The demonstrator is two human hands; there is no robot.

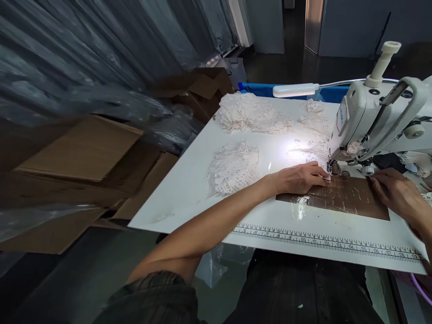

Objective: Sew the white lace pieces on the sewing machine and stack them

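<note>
My left hand (302, 177) is at the needle area of a white sewing machine (351, 119), its fingers pressed together on a small white piece with a red mark (328, 178). White lace fabric (308, 146) lies just behind that hand and runs up to the presser foot. My right hand (398, 191) is right of the needle, by a white knob, over the right end of a brown shiny sheet (351, 195). Its fingers are curled together; whatever they hold, if anything, is hidden. The left wrist rests over the sheet's left end.
A heap of white lace (251, 112) lies at the table's back left, with a smaller lace pile (234, 168) nearer. A ruler strip (324, 240) runs along the front edge. A white lamp (295, 90) hangs behind. Cardboard boxes (81, 146) stand left of the table.
</note>
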